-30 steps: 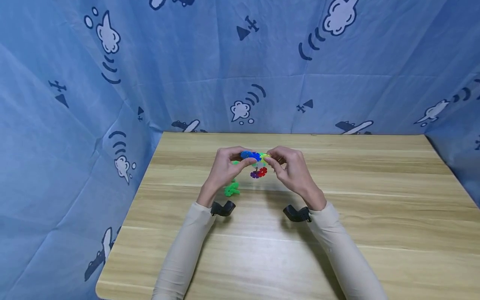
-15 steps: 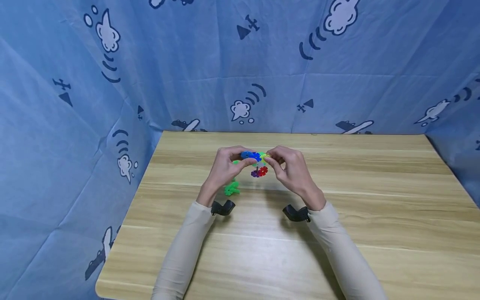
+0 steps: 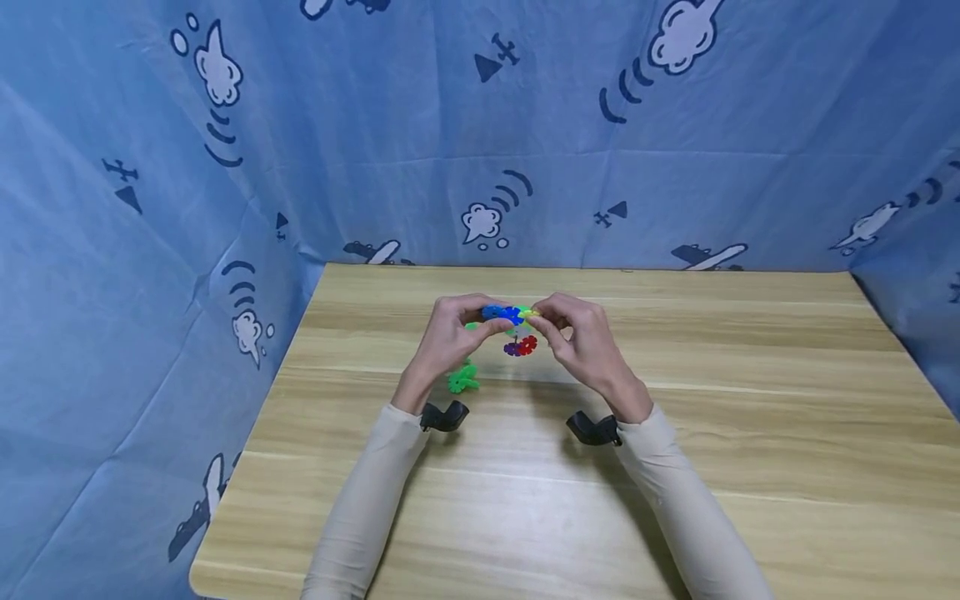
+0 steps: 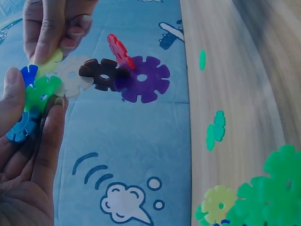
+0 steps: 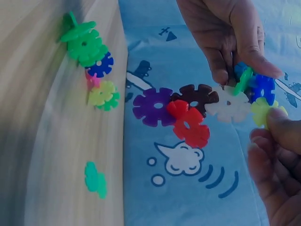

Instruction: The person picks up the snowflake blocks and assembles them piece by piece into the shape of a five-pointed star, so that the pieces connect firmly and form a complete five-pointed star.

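Note:
Both hands hold one chain of joined plastic snowflake discs above the table. My left hand (image 3: 455,337) grips its blue end, with a blue disc (image 5: 262,88) and a green disc (image 4: 43,94) between thumb and fingers. My right hand (image 3: 585,337) pinches a yellow disc (image 5: 264,112) at the chain's edge, beside the blue one. From there a clear white disc (image 5: 228,103), a dark brown disc (image 4: 101,74) and a purple disc (image 4: 146,79) extend in a row. Red discs (image 5: 190,127) stick out by the purple and brown ones.
On the table (image 3: 675,350), left of centre, stands a joined group of green discs (image 3: 462,379), with blue, pink and yellow-green ones by it in the right wrist view. Another small green piece (image 5: 95,179) lies apart. A blue patterned curtain (image 3: 525,125) hangs behind.
Both hands stay almost in place. The hanging red and purple end of the chain has shifted slightly to the right.

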The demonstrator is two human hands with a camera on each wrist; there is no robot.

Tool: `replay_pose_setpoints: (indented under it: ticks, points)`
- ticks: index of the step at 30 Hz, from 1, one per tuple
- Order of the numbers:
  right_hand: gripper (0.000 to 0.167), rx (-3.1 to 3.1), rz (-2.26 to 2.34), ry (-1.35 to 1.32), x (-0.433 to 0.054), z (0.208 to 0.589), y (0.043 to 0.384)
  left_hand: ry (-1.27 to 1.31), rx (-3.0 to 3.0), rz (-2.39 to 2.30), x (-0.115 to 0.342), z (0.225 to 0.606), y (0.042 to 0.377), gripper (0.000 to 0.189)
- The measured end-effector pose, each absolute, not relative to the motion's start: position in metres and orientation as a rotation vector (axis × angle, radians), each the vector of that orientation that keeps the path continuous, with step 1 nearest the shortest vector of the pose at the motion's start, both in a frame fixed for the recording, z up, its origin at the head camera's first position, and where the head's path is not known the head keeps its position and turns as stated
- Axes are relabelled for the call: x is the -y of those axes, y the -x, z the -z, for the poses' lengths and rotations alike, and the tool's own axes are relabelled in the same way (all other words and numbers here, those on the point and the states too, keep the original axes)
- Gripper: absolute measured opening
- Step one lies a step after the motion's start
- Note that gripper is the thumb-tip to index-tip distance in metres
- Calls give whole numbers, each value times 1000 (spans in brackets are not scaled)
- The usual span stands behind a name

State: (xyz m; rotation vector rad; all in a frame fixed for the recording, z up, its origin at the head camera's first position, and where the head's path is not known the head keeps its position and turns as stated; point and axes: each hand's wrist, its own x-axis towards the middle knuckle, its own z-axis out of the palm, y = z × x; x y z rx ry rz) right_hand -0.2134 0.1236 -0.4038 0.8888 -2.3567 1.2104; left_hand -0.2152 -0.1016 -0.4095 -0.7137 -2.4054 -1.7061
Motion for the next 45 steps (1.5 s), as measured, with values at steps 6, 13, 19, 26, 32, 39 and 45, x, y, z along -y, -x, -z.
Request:
replay_pose_setpoints:
  ticks: [6,13,19,26,32,39,45]
  points:
    - [10,2417,-1298,-813,-126,401,216,693,2403,1710,103,406,216,26]
    - [10,2482,-1291,-742,-128,403,216,646,2408,1701,100,408,216,28]
    - [8,2488,-1305,-737,-128,406,216,650,2448,1651,101,408,215,35]
    - [8,2512,-1199,-829,-122,410,215,727,2456,1533,100,406,214,22]
    - [9,2540,-1221,-846,-115,414,212,729,2478,1503,102,406,215,15]
    - [19,2613,-1326,-713,-118,426,212,640,2462,1510,120,398,214,15]
    - [25,2720,-1351,-571,-122,447,225,577,2401,1521,141,396,215,14]
